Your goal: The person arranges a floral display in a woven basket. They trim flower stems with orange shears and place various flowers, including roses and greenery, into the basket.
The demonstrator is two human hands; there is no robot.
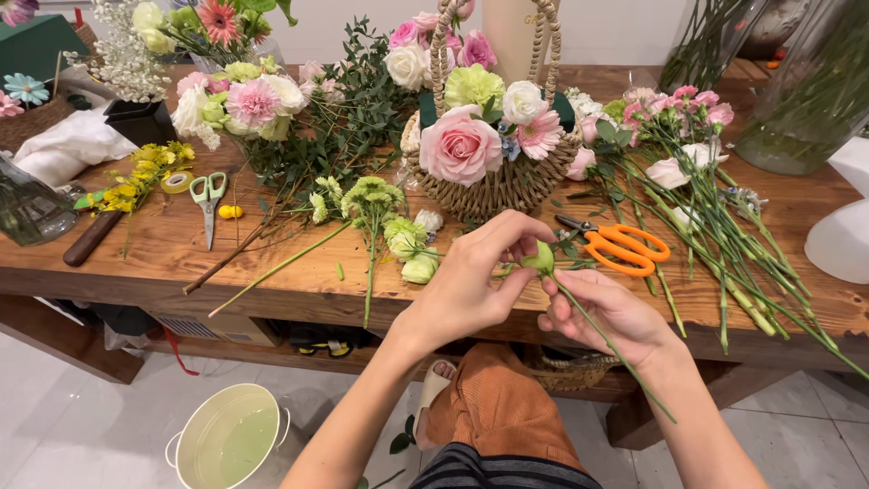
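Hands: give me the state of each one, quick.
Left hand: closed, fingertips pinching the pale green bud.
Right hand: closed around the stem of that same bud.

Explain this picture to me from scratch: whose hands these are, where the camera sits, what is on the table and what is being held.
The camera is worn on a person's head and looks down, so both bare hands are that person's own. The left hand pinches a pale green flower bud, while the right hand holds its long green stem lower down. In front is a wooden table. On it stand a woven basket filled with pink, white and green flowers, loose green-stemmed flowers at the right, orange-handled scissors, green-handled scissors and a roll of tape. A cream pail stands on the floor.
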